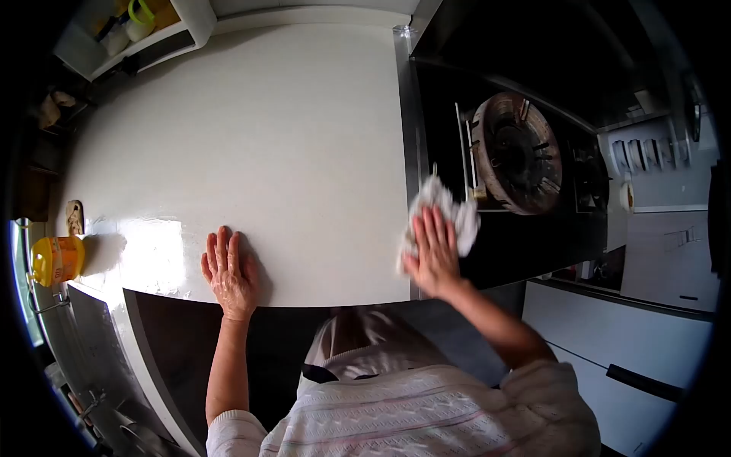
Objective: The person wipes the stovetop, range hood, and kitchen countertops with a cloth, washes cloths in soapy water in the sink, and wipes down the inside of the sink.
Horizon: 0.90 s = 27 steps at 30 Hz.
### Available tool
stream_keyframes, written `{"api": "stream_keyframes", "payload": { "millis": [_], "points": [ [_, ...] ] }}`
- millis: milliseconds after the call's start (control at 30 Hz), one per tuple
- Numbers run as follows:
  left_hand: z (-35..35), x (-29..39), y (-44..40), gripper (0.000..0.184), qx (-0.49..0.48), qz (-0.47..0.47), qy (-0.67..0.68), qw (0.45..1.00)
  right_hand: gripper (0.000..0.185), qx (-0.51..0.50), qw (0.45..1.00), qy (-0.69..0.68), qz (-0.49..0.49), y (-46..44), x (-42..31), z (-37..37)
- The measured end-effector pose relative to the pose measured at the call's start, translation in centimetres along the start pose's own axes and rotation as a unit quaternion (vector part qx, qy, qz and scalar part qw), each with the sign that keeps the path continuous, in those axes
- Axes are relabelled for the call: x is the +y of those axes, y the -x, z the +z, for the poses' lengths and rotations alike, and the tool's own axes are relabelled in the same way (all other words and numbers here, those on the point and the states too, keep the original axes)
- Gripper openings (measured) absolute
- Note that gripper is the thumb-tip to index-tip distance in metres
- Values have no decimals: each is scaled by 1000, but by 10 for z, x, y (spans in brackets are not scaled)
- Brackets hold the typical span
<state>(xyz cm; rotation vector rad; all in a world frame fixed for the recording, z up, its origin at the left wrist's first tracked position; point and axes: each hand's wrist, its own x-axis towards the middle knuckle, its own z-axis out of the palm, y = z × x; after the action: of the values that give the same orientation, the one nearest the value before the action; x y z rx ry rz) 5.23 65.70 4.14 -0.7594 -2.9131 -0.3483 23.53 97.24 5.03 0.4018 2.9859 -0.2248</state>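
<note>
My left hand lies flat on the white countertop, near its front edge, with its fingers apart and nothing held. Under my right hand is a crumpled whitish cloth, pressed against the surface where the countertop meets the black stove. The fingers of that hand lie over the cloth, which bunches out beyond the fingertips and to both sides. Just behind the cloth, to the right, is the round burner ring of the stove.
A yellow tub stands at the countertop's left end, with a small brown object behind it. An open shelf holding bottles is at the back left. White drawers are at the right.
</note>
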Motion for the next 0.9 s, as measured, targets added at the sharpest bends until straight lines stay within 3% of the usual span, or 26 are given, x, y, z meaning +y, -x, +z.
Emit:
{"api": "stream_keyframes", "payload": {
  "millis": [67, 167, 233, 367, 500, 600, 700, 767, 900],
  "points": [
    [-1, -2, 1, 45, -3, -4, 4, 1000, 78, -31, 999, -18, -15, 62, -16, -3],
    [3, -5, 3, 47, 5, 0, 5, 1000, 79, -17, 999, -35, -30, 51, -11, -1],
    [0, -3, 4, 45, 5, -1, 6, 1000, 76, 2, 1000, -2, -24, -10, 11, -3],
    [2, -3, 3, 44, 7, 3, 11, 1000, 71, 55, 993, 2, 105, -166, 44, -15],
    [11, -8, 3, 42, 31, 35, -9, 999, 70, 73, 982, -57, 162, -214, 57, -14],
    [12, -9, 3, 41, 37, 39, -30, 998, 67, 99, 984, -54, 139, -175, 40, -4],
    [17, -13, 4, 42, 45, 48, -28, 997, 64, 96, 995, -3, 41, -41, 6, 15],
    [17, -14, 4, 42, 28, 37, -30, 998, 62, 111, 994, -3, -5, 46, 31, 17],
    [21, -18, 5, 43, 43, 54, -24, 997, 53, 88, 963, 78, 244, 95, 179, 0]
  ]
}}
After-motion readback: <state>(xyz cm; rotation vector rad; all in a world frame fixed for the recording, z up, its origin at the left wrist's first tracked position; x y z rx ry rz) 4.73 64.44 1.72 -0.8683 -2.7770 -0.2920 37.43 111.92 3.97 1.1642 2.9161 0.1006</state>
